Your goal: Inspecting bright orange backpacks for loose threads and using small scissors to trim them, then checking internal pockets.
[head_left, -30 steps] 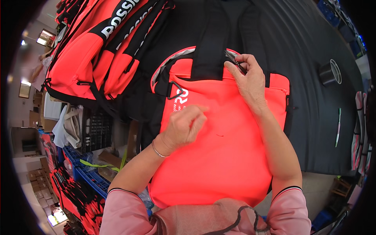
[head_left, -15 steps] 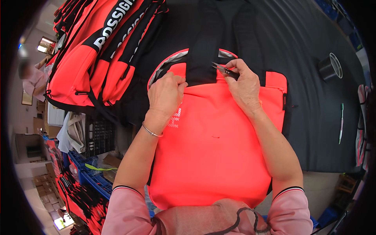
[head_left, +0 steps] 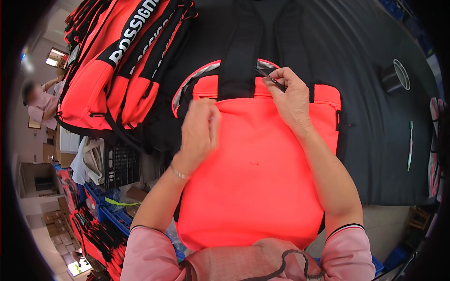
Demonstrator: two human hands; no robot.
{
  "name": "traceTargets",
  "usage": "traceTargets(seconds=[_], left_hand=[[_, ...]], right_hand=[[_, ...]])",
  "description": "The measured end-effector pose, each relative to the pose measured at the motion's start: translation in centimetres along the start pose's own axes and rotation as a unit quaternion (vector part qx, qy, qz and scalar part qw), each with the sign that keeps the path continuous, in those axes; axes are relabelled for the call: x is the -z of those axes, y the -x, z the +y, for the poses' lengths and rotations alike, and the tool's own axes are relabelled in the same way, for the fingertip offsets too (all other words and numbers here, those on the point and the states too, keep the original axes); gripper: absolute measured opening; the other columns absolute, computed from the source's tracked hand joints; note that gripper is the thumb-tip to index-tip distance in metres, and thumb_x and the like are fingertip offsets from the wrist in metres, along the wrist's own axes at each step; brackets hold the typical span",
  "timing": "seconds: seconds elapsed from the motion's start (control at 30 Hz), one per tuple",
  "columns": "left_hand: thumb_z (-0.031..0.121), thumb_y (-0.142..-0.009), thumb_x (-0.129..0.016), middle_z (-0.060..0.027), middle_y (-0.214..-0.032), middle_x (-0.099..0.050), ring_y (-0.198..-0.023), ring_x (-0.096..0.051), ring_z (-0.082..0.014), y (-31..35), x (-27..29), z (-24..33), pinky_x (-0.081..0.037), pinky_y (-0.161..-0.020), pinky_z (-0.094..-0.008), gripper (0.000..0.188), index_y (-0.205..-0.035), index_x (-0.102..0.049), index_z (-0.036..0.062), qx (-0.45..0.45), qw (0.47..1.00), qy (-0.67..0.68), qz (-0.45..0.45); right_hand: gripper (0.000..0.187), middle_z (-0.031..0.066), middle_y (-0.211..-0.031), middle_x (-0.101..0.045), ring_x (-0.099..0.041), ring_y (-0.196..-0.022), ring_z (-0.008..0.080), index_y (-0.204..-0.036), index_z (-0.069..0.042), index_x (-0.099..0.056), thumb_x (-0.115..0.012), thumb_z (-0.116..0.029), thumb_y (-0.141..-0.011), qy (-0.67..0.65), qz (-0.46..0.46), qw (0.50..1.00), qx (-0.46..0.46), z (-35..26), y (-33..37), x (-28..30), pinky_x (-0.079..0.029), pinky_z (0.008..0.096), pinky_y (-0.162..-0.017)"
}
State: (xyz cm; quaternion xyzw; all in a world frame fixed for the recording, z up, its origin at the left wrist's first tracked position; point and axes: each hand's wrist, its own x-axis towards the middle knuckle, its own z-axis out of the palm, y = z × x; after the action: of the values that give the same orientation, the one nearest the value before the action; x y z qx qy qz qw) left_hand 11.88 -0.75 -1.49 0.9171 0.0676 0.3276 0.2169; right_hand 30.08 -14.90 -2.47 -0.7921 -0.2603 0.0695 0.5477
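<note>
Gripping thread snips point(head_left: 279, 85) in right hand point(head_left: 293, 100), over coral backpack point(head_left: 255, 187) at six o'clock on bench point(head_left: 375, 154); cannot tell grip of blurred left hand point(head_left: 199, 129). Bordered at ten by grouped backpacks point(head_left: 89, 93), at two by cup point(head_left: 393, 79).

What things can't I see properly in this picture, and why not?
All in the head view:
Left hand: blurred, so its finger positions are unclear.
Dark snips: partly covered by the right hand.
Curved dark speck on the red-orange bag: too small to identify.
Big bag at left: top cut off by the upper edge.
</note>
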Motion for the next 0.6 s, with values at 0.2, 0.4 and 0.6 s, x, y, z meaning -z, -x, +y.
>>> traceTargets(seconds=[0.2, 0.4, 0.6], left_hand=[[0.014, -0.094, -0.06, -0.0145, -0.085, -0.064, -0.07, -0.062, -0.0241, -0.6, 3.2, 3.6, -0.049, -0.066, -0.0327, 0.019, -0.084, -0.059, -0.0027, 0.119, 0.932, 0.309, -0.147], [0.013, -0.087, -0.067, -0.0154, -0.084, -0.072, -0.075, -0.071, -0.026, -7.3, 2.1, -1.3, -0.055, -0.07, -0.0347, 0.017, -0.096, -0.07, -0.0011, 0.195, 0.941, -0.15, -0.232], [0.015, -0.088, -0.067, -0.0119, -0.08, -0.071, -0.073, -0.069, -0.0206, -7.7, 0.5, -2.0, -0.053, -0.071, -0.032, 0.019, -0.096, -0.069, -0.0027, 0.285, 0.928, -0.073, -0.23]], right_hand=[[0.018, -0.0046, -0.06, -0.05, -0.041, -0.055, 0.005, -0.084, -0.004, -0.062, -0.074, -0.017, -0.086, -0.073, -0.007, 0.996, -0.058, -0.5, -0.2, 0.1, -0.035, 0.0245, -0.054], [0.018, -0.0046, -0.06, -0.05, -0.04, -0.056, 0.0054, -0.084, -0.004, -0.062, -0.074, -0.017, -0.086, -0.09, -0.013, 0.994, -0.056, -0.6, -0.4, -0.2, -0.035, 0.0248, -0.054], [0.017, -0.0013, -0.061, -0.055, -0.048, -0.057, 0.0079, -0.088, -0.006, -0.062, -0.075, -0.017, -0.085, -0.028, -0.019, 0.998, -0.048, -0.4, -0.5, 0.1, -0.04, 0.0255, -0.057]])
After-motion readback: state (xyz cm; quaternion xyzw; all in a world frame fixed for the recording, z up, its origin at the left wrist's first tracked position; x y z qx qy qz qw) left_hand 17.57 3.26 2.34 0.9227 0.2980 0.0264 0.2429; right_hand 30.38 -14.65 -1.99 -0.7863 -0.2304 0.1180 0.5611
